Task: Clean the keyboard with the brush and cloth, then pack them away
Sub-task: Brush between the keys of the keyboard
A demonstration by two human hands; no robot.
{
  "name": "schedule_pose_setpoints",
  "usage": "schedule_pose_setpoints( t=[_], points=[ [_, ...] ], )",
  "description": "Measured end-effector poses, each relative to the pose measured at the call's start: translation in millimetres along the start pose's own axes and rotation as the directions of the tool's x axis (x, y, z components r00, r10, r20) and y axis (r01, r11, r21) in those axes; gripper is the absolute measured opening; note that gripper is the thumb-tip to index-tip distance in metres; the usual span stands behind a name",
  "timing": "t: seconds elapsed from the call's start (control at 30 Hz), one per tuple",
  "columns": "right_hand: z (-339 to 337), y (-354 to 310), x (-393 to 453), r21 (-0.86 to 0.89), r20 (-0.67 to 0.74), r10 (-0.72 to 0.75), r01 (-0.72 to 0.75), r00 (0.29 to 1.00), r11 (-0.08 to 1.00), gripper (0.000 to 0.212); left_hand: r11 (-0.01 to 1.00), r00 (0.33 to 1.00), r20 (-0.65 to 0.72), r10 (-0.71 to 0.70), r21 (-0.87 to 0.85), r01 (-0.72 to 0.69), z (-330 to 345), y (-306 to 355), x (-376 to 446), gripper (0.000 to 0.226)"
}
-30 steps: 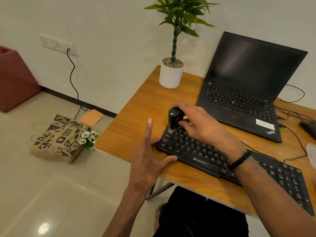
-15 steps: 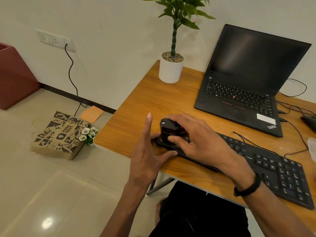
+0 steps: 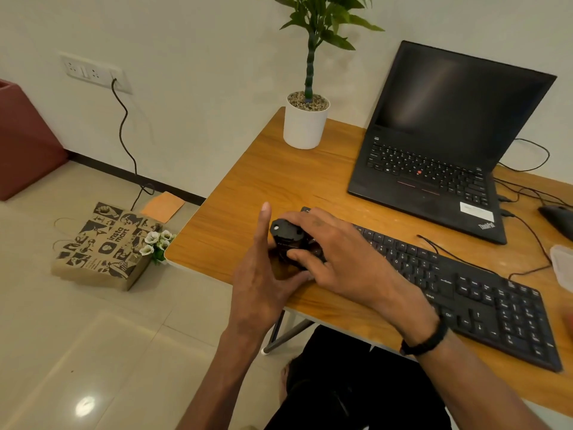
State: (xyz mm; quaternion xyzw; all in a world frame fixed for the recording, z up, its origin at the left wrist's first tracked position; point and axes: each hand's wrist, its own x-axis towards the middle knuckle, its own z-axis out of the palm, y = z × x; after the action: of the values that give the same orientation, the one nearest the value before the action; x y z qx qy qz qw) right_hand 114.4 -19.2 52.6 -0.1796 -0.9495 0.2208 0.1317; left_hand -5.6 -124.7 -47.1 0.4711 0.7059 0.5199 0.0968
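A black keyboard (image 3: 483, 299) lies slantwise on the wooden desk (image 3: 279, 181). My right hand (image 3: 338, 262) grips a stubby black brush (image 3: 286, 237) at the keyboard's left end, fingers curled round its body. My left hand (image 3: 263, 283) stands beside the brush with fingers straight and upright, its thumb reaching under the right hand against the keyboard's left edge. The brush's bristles are hidden by my hands. No cloth is in view.
An open black laptop (image 3: 434, 169) sits behind the keyboard, a white potted plant (image 3: 305, 122) at the desk's back left corner. A mouse (image 3: 558, 218) and cables lie at the right, with a clear plastic thing (image 3: 562, 265) at the right edge. A printed paper bag (image 3: 105, 246) rests on the floor.
My right hand has swept the brush down and left across the keys to the keyboard's left end. The left hand has stayed by that end.
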Motion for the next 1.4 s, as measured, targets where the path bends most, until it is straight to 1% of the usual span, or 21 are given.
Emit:
schedule_pose_setpoints(
  t=[0.07, 0.13, 0.2, 0.33, 0.4, 0.5, 0.57, 0.6, 0.67, 0.73, 0.8, 0.87, 0.9, 0.97, 1.07, 1.13, 1.23, 1.3, 1.37, 1.4],
  points=[
    [-4, 0, -9, -0.025, -0.002, 0.021, -0.021, 1.000, 0.999, 0.052, 1.000, 1.000, -0.003, 0.009, 0.013, -0.009, 1, -1, 0, 0.134],
    [-14, 3, -22, -0.073, 0.010, 0.053, -0.052, 0.999, 0.996, 0.054, 0.999, 1.000, -0.005, 0.005, 0.038, -0.005, 1, -1, 0, 0.140],
    [-27, 9, -38, -0.096, 0.015, 0.113, -0.111, 0.994, 0.989, 0.056, 0.999, 1.000, -0.011, 0.000, 0.054, 0.000, 2, -2, -1, 0.144],
    [-58, 25, -85, -0.137, 0.003, 0.244, -0.241, 0.970, 0.961, 0.055, 0.999, 1.000, -0.007, -0.012, 0.046, 0.012, 1, 1, 0, 0.145],
    [-73, 32, -111, -0.119, -0.031, 0.319, -0.320, 0.947, 0.940, 0.054, 0.999, 1.000, 0.011, -0.029, 0.036, 0.028, -2, 5, 1, 0.146],
    [-81, 38, -135, -0.097, -0.141, 0.419, -0.434, 0.897, 0.896, 0.059, 0.998, 0.995, 0.080, -0.054, 0.043, 0.050, -2, 16, 3, 0.149],
    [-70, 37, -133, -0.035, -0.222, 0.469, -0.488, 0.855, 0.872, 0.059, 0.994, 0.991, 0.135, 0.003, 0.107, -0.017, 7, 21, 6, 0.150],
    [-61, 32, -126, 0.009, -0.257, 0.478, -0.493, 0.840, 0.870, 0.058, 0.986, 0.987, 0.159, 0.034, 0.153, -0.059, 14, 24, 6, 0.151],
    [-36, 17, -105, 0.089, -0.307, 0.460, -0.456, 0.833, 0.886, 0.055, 0.966, 0.981, 0.185, 0.061, 0.236, -0.105, 29, 31, 3, 0.150],
    [-16, 7, -88, 0.149, -0.326, 0.419, -0.392, 0.848, 0.908, 0.053, 0.957, 0.979, 0.186, 0.084, 0.257, -0.131, 44, 43, 0, 0.138],
    [-9, 5, -83, 0.140, -0.330, 0.395, -0.369, 0.858, 0.919, 0.054, 0.960, 0.977, 0.185, 0.107, 0.237, -0.150, 55, 52, -3, 0.123],
    [-15, 10, -93, 0.128, -0.354, 0.429, -0.411, 0.831, 0.903, 0.054, 0.951, 0.972, 0.202, 0.123, 0.257, -0.174, 62, 52, -4, 0.125],
    [-21, 13, -104, 0.129, -0.374, 0.466, -0.452, 0.802, 0.883, 0.055, 0.942, 0.967, 0.220, 0.128, 0.280, -0.188, 64, 51, -5, 0.131],
    [-33, 24, -134, 0.135, -0.426, 0.552, -0.553, 0.717, 0.822, 0.057, 0.933, 0.963, 0.239, 0.121, 0.305, -0.193, 64, 50, -6, 0.139],
    [-52, 39, -187, 0.202, -0.530, 0.646, -0.658, 0.550, 0.726, 0.054, 0.932, 0.964, 0.249, 0.089, 0.322, -0.169, 63, 53, -5, 0.140],
    [-64, 45, -219, 0.223, -0.613, 0.667, -0.717, 0.424, 0.661, 0.051, 0.927, 0.965, 0.247, 0.085, 0.336, -0.168, 63, 53, -4, 0.137],
    [-74, 54, -256, 0.194, -0.714, 0.640, -0.797, 0.285, 0.571, 0.047, 0.920, 0.965, 0.248, 0.090, 0.351, -0.176, 64, 52, -4, 0.133],
    [-78, 59, -270, 0.204, -0.738, 0.639, -0.832, 0.215, 0.516, 0.049, 0.923, 0.965, 0.249, 0.086, 0.346, -0.172, 65, 54, -5, 0.132],
    [-76, 61, -270, 0.209, -0.746, 0.642, -0.852, 0.178, 0.480, 0.051, 0.922, 0.965, 0.249, 0.085, 0.348, -0.171, 65, 54, -6, 0.131],
    [-73, 61, -266, 0.212, -0.752, 0.636, -0.851, 0.173, 0.481, 0.049, 0.920, 0.964, 0.251, 0.086, 0.352, -0.173, 66, 54, -6, 0.130]
  ],
)
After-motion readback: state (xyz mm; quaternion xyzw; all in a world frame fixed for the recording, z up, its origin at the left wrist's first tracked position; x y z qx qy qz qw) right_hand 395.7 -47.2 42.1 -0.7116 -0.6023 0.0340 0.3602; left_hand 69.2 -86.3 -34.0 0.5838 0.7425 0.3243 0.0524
